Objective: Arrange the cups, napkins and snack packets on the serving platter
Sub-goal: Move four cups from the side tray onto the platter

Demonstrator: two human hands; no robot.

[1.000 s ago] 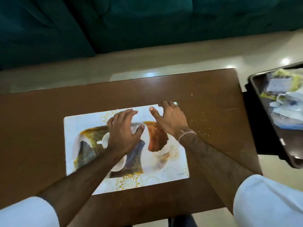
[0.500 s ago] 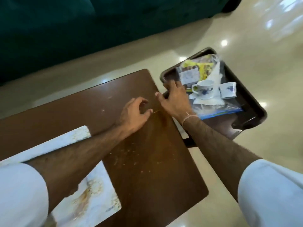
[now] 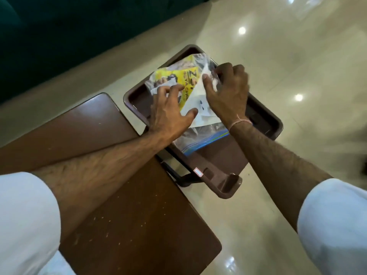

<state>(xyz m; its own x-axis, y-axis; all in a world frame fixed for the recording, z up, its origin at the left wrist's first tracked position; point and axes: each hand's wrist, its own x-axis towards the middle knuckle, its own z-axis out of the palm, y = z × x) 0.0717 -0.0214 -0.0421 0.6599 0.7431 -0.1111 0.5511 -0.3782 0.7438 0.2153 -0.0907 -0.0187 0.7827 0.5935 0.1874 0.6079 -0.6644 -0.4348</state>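
A dark brown tray stands beside the table's right end. In it lie a yellow snack packet, a white napkin with small dark marks, and a clear zip bag with a blue strip. My left hand rests with spread fingers on the yellow packet, its thumb on the napkin. My right hand is curled over the napkin's upper edge, pinching it between thumb and fingers. The cups are hidden under hands and napkin. The patterned serving platter is out of view.
The brown wooden table, dotted with crumbs, fills the lower left. The tray sits on a dark stand over a glossy cream floor. A dark teal sofa runs along the top left.
My view swung right from the platter to the tray. Both hands left the table edge and moved onto the tray's contents; the right hand closed on the napkin, covering the cups.
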